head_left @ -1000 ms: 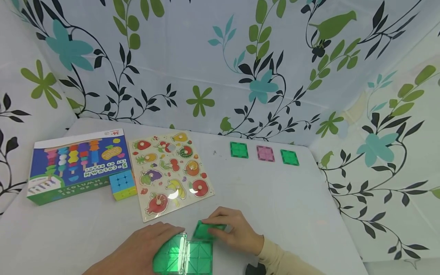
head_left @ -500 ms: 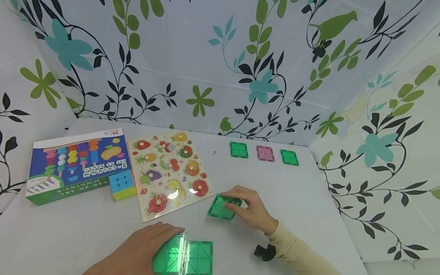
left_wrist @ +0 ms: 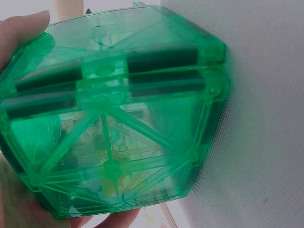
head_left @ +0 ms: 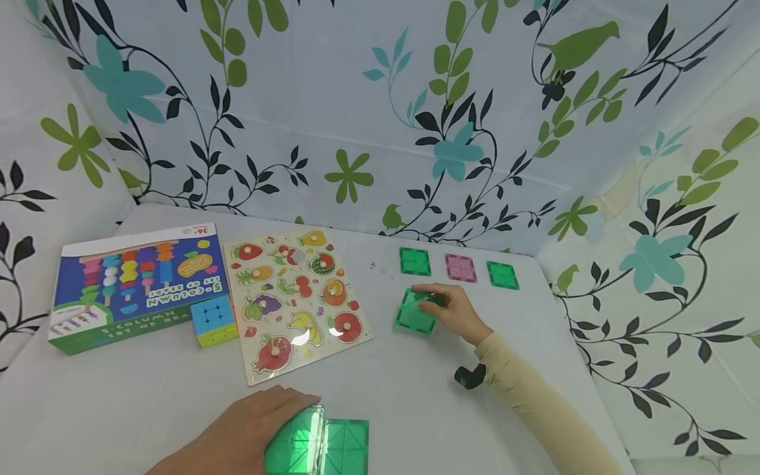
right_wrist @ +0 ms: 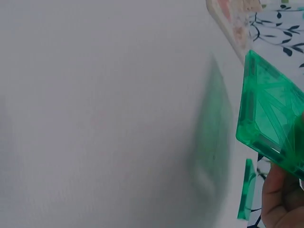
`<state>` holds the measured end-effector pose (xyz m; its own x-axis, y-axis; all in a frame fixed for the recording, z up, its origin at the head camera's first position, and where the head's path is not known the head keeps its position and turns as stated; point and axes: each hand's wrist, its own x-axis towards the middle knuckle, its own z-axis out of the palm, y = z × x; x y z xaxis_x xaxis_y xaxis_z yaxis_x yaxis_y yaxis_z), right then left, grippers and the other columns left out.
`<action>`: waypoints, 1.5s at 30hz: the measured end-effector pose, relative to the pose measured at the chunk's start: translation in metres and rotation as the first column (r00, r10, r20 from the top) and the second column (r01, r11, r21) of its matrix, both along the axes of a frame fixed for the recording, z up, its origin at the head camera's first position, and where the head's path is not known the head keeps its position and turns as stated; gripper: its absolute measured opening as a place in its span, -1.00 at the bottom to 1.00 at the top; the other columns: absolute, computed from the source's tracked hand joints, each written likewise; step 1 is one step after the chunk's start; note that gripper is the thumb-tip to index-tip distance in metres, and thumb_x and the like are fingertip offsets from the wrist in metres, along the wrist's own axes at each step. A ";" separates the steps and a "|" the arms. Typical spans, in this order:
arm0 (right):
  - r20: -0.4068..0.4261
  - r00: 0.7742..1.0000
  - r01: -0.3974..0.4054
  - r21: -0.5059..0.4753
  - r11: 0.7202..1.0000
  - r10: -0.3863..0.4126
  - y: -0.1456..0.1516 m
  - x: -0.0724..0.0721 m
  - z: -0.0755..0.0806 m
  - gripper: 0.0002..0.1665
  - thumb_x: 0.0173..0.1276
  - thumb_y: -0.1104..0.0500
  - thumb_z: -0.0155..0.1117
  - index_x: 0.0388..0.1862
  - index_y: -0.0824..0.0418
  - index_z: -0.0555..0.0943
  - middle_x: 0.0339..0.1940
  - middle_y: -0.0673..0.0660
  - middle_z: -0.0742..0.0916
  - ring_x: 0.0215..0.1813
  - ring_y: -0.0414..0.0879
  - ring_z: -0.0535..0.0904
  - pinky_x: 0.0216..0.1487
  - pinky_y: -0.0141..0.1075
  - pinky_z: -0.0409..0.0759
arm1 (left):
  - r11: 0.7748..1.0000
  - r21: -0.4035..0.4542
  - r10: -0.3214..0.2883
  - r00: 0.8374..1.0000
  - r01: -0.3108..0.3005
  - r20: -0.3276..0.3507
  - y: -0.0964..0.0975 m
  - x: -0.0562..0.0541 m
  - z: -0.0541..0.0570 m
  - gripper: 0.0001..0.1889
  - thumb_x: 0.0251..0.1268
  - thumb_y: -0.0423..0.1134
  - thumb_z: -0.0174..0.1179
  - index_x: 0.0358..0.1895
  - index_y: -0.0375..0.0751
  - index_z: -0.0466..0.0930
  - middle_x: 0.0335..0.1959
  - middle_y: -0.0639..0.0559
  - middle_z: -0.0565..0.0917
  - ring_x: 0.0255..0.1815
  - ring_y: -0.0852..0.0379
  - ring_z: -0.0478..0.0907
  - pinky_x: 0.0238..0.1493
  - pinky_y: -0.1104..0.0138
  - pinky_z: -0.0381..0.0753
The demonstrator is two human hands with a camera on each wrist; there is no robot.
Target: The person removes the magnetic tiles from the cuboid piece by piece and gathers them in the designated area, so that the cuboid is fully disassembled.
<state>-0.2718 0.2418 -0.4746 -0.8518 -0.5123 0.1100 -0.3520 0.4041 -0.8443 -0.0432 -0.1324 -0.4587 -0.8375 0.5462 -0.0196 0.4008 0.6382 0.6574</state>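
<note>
My left hand holds a box-like build of green see-through magnetic tiles at the table's front edge. In the left wrist view the thumb lies over one side of the build, with fingers under the other. Another green square face sits right against its right side. Out over the middle right, my right hand pinches a single green magnetic tile between thumb and fingers. The right wrist view shows that tile tilted, with a green shadow on the white table beneath.
Two green tiles and a pink tile lie in a row at the back. Left of them are a fruit puzzle board, a blue-and-yellow puzzle cube and a bead toy box. A patterned cloth hangs behind.
My right hand has carried the green tile away from the build, up and to the right toward the back row. The left hand has stayed on the build.
</note>
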 end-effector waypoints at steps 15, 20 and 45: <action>0.134 0.990 0.015 0.194 0.981 -0.042 0.003 -0.037 -0.022 -0.58 0.48 0.23 0.30 0.29 0.16 0.64 0.33 0.17 0.69 0.44 0.12 0.50 0.47 0.13 0.44 | 1.000 -0.006 0.001 1.000 -0.001 0.002 0.000 0.000 0.000 0.04 -0.25 0.55 0.41 0.43 0.26 0.36 0.21 0.33 0.58 0.12 0.23 0.52 -0.08 0.28 0.77; 0.123 0.991 0.015 0.279 0.960 -0.052 0.001 -0.039 -0.020 -0.58 0.44 0.15 0.37 0.27 0.04 0.67 0.30 0.09 0.70 0.39 0.07 0.53 0.47 0.09 0.44 | 1.000 -0.013 -0.007 1.000 0.007 -0.016 0.000 -0.001 -0.001 0.04 -0.24 0.56 0.40 0.43 0.25 0.35 0.22 0.34 0.58 0.13 0.22 0.52 -0.06 0.26 0.77; -0.089 0.987 -0.064 0.538 0.841 0.131 0.002 -0.032 -0.018 0.01 0.02 -0.15 0.69 0.45 0.09 0.52 0.17 0.20 0.52 0.19 0.04 0.40 0.20 -0.10 0.46 | 1.000 -0.001 -0.015 0.999 0.015 -0.042 -0.001 -0.002 -0.004 0.02 -0.22 0.53 0.41 0.41 0.21 0.38 0.19 0.32 0.60 0.09 0.25 0.54 -0.08 0.28 0.77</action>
